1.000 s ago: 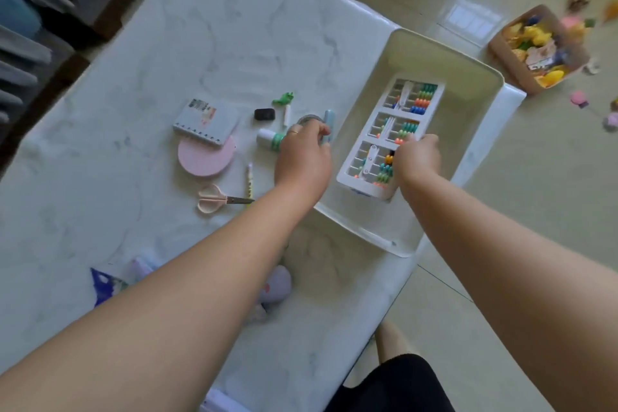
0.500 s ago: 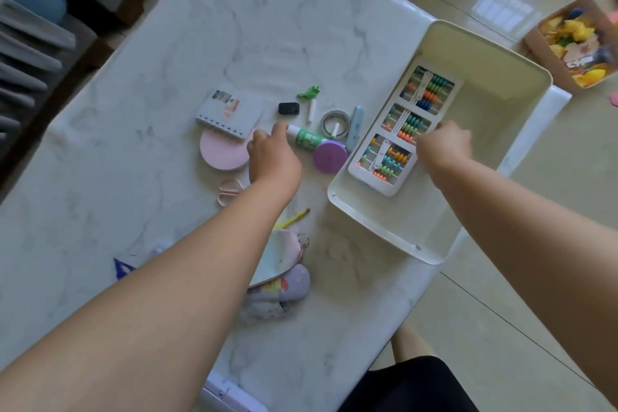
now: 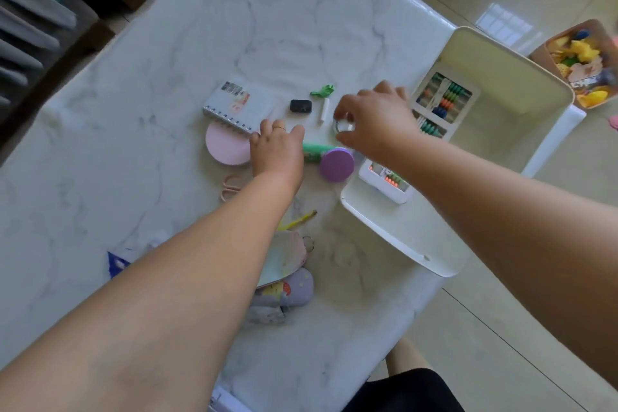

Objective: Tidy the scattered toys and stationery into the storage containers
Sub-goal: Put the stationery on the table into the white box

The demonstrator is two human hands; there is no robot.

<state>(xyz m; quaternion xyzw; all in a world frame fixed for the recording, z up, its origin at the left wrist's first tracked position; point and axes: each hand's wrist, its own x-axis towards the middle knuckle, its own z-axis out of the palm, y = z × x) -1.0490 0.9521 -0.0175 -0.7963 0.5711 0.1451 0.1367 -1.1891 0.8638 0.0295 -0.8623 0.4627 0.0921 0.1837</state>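
My right hand (image 3: pixel 374 124) reaches left out of the white bin (image 3: pixel 508 100) and pinches a small tape ring (image 3: pixel 342 126) lying on the marble table (image 3: pixel 267 27). My left hand (image 3: pixel 277 150) rests palm down, fingers fairly straight, over the white end of a green glue stick (image 3: pixel 317 151). A purple disc (image 3: pixel 336 164) touches the glue stick. A bead abacus (image 3: pixel 444 100) lies inside the bin, partly hidden by my right arm. A spiral notebook (image 3: pixel 240 105) overlaps a pink disc (image 3: pixel 227 147). Nearby are a black eraser (image 3: pixel 300 106), a green toy (image 3: pixel 322 90) and a white stick (image 3: pixel 324 110).
Pink scissors (image 3: pixel 230 186) and a yellow pencil (image 3: pixel 301 219) lie beside my left forearm. Soft pouches (image 3: pixel 294 288) and a blue scrap (image 3: pixel 117 262) sit nearer me. On the floor at right stands a brown box of toys (image 3: pixel 582 73). A sofa edges the far left.
My right hand left the abacus in the bin and moved left onto the tape ring. My left hand shifted right from the pink disc toward the glue stick.
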